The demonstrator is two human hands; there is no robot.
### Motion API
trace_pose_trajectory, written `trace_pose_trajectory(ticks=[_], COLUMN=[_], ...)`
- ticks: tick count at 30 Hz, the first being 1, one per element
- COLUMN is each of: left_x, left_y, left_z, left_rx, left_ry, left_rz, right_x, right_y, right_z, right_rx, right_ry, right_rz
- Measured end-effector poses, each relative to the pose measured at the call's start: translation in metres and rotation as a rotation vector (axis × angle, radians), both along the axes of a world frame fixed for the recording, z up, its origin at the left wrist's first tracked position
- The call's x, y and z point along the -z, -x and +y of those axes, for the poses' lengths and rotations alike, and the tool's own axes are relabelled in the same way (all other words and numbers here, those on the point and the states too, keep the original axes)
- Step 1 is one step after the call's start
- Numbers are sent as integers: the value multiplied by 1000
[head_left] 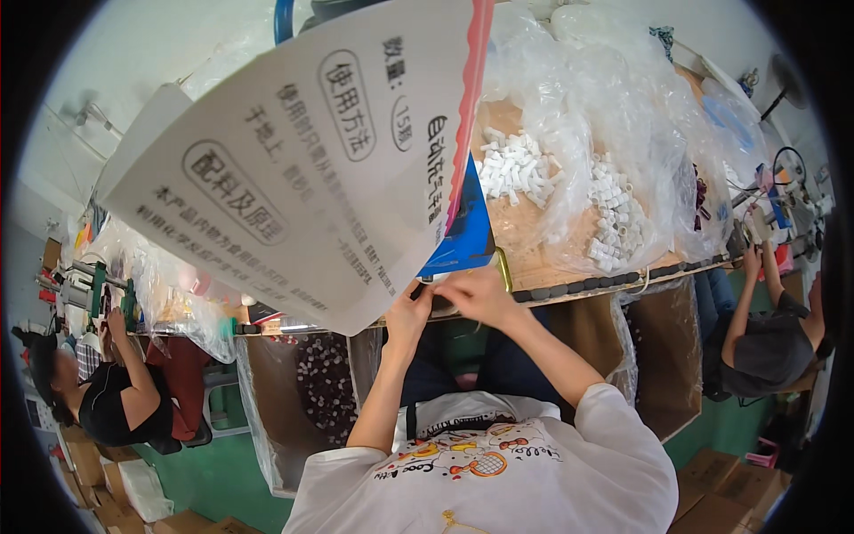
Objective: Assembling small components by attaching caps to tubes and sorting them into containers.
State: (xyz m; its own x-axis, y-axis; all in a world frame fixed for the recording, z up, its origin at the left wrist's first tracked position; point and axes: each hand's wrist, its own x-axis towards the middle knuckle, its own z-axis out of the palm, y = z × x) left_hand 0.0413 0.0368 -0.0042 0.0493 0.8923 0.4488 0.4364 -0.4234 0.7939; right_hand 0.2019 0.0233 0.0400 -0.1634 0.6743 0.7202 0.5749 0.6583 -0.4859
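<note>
Both hands are brought close together at the near edge of the surface [578,289], beneath the lower end of a blue device [471,236]. The left hand [409,310] is raised with its fingers bent inward, next to a small dark piece [417,291]; whether its fingers are clamped on that piece cannot be told at this size. The right hand [476,296] is held just beside it, palm down, with its fingers curled toward the left hand; whether anything is gripped by it cannot be told either. The small dark piece is seen at the left hand's fingertips, below the blue device.

Much of the view is covered by a large white printed sheet [294,169] with a wavy red edge, and part of the blue device is hidden by it. A yellow-green bar [505,270] is seen to the right of the device. On the surface, two heaps of small white parts, a left heap [516,169] and a right heap [616,214], are surrounded by clear plastic sheeting [569,116]. Below, many small dark pieces are held in an open box [271,418]. At either side, a seated co-worker is seen.
</note>
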Motion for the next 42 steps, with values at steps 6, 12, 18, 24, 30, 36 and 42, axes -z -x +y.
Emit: trace_pose_trajectory(ticks=[6,12,18,24,30,36,42], left_x=[-1,11,-19,-88,-27,66,-14], left_y=[1,7,8,90,134,112,94], left_z=[-6,-8,6,-19,33,84,52], left_rx=[102,38,-26,4,-290,-276,-125], left_ry=[162,59,-19,594,321,-96,46], left_rz=[-59,5,-25,549,413,467,164], right_x=[59,77,51,64,40,42,43], right_y=[-124,-129,-71,-5,20,18,-94], right_z=[88,100,67,27,9,5,-8], right_rx=[600,656,184,143,114,82,527], right_ry=[244,490,480,402,338,17,479], right_rz=[205,-367,345,517,81,-100,473])
